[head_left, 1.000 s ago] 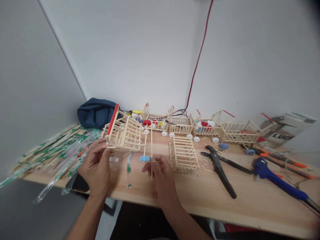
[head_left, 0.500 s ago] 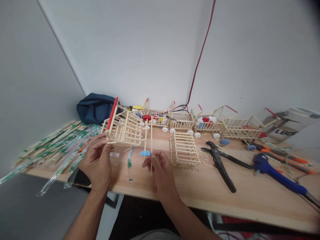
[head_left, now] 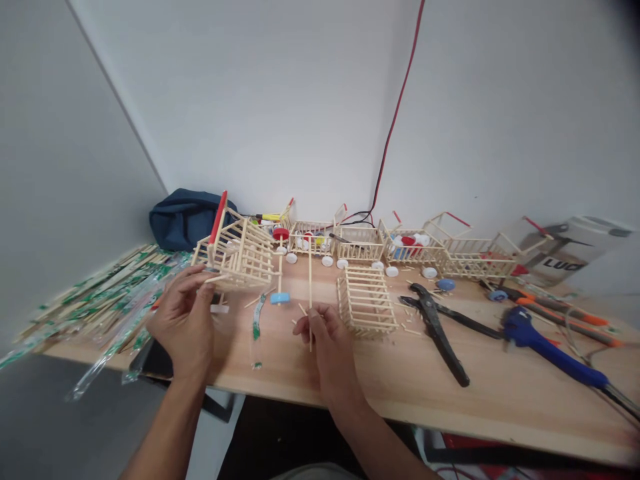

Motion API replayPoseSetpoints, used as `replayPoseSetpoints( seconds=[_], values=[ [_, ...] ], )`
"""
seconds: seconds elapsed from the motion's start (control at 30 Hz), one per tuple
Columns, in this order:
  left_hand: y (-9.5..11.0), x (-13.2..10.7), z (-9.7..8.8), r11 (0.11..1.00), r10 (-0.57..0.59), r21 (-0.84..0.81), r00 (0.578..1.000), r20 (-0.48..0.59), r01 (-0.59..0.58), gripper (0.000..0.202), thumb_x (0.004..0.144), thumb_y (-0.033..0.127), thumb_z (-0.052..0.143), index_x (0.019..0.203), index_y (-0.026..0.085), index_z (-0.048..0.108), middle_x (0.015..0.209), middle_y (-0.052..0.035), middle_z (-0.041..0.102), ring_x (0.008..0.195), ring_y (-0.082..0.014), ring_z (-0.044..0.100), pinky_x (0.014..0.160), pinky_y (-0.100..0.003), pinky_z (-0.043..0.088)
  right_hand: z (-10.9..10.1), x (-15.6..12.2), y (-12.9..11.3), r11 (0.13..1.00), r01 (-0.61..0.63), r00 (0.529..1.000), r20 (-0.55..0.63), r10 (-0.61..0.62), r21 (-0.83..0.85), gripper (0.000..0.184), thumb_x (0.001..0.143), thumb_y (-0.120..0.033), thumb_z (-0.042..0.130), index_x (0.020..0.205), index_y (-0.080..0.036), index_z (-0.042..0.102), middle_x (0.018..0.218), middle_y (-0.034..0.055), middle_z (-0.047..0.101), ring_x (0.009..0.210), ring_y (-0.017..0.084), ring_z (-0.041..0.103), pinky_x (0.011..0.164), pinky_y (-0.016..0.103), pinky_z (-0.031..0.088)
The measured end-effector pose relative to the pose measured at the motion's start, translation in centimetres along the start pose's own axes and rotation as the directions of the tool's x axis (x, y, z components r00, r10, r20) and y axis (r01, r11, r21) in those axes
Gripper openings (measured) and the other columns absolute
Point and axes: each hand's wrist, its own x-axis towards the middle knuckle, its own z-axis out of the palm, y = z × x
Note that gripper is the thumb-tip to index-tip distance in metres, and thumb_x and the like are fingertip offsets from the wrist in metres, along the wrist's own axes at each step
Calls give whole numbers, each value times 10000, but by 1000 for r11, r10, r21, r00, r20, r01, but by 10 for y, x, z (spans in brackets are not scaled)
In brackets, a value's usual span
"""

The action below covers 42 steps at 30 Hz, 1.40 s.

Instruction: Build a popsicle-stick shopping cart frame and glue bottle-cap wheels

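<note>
My left hand (head_left: 184,320) grips a small model shopping cart (head_left: 243,257) made of thin wooden sticks, holding it tilted above the table. The cart has a red handle bar, and a stick axle on its right end carries a red bottle cap (head_left: 281,233) and a blue bottle cap (head_left: 280,298) as wheels. Pinched between the thumb and fingers of my right hand (head_left: 325,333) is a thin wooden stick (head_left: 311,277), held upright and apart from the cart. Just right of that hand, a stick basket (head_left: 369,300) without wheels rests on the table.
Several finished stick carts (head_left: 360,243) line the wall. Black pliers (head_left: 437,333), a blue glue gun (head_left: 555,350) and orange-handled pliers (head_left: 575,313) lie at right. Wrapped chopsticks (head_left: 100,287) cover the left, before a dark blue pouch (head_left: 187,217). A clear wrapper (head_left: 257,327) lies in front.
The cart in my left hand has shifted slightly left. My right hand has drawn the stick to the right, away from the blue cap, opening a gap between them.
</note>
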Motion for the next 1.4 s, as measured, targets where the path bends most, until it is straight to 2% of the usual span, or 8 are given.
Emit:
replayPoseSetpoints(
  seconds=[0.1, 0.27, 0.67, 0.87, 1.07, 1.17, 1.3, 1.4],
  values=[
    [-5, 13, 1, 1000, 1, 19, 998, -61, 0, 95, 866, 279, 604, 894, 215, 668, 1001, -9, 681, 1060, -228, 631, 1004, -432, 470, -6, -4, -3, 1000, 0, 1000, 16, 1, -5, 197, 876, -370, 527, 754, -215, 508, 604, -33, 604, 566, 117, 458, 576, 256, 374],
    [-16, 26, 13, 958, 90, 267, 994, 64, -104, 134, 858, 287, 582, 809, 199, 670, 902, -51, 709, 969, -244, 633, 917, -408, 482, -19, -12, -11, 1000, -12, 998, 68, 13, -25, 228, 871, -414, 549, 770, -213, 515, 582, -23, 617, 544, 117, 467, 555, 255, 375],
    [-41, 38, 40, 892, 107, 397, 954, 281, -217, 196, 845, 277, 493, 786, 187, 657, 839, -105, 701, 882, -287, 586, 799, -397, 453, -34, -13, -23, 997, -76, 990, 120, 75, 6, 258, 847, -438, 584, 754, -206, 521, 575, -32, 601, 513, 96, 430, 505, 238, 316],
    [-45, 41, 45, 895, 101, 367, 917, 386, -253, 206, 822, 241, 472, 851, 181, 666, 887, -119, 699, 921, -294, 591, 871, -430, 453, -35, -12, -30, 989, -141, 983, 128, 135, 40, 275, 810, -448, 598, 710, -208, 510, 534, -44, 559, 475, 87, 384, 475, 241, 272],
    [-11, 39, 33, 877, 287, 323, 927, 241, -355, 282, 830, 219, 532, 1085, 168, 641, 1104, -124, 677, 1181, -307, 523, 1070, -510, 356, -43, -9, -32, 994, -111, 983, 143, 112, -17, 281, 810, -450, 608, 710, -202, 522, 532, -47, 545, 476, 84, 397, 488, 236, 290],
    [29, 26, 26, 862, 436, 143, 856, 278, -485, 245, 860, 220, 580, 1099, 232, 634, 1141, -73, 678, 1230, -278, 513, 1083, -507, 366, -49, -6, -31, 994, -87, 982, 162, 96, -62, 269, 804, -442, 619, 723, -202, 530, 527, -48, 553, 461, 83, 390, 476, 236, 280],
    [73, -3, 27, 749, 600, -97, 608, 519, -656, 234, 880, 175, 592, 1091, 267, 635, 1181, -30, 688, 1323, -274, 445, 1156, -570, 237, -57, -5, -32, 986, -27, 979, 197, 59, -164, 255, 825, -428, 618, 734, -199, 550, 526, -52, 552, 470, 86, 413, 482, 235, 278],
    [82, -20, 36, 750, 592, -176, 529, 608, -638, 137, 909, 197, 578, 1021, 243, 641, 1039, -5, 728, 1254, -249, 499, 1170, -561, 184, -62, -7, -35, 973, 26, 972, 233, 29, -228, 232, 849, -414, 602, 766, -200, 571, 531, -50, 560, 489, 98, 460, 506, 237, 308]
  ],
)
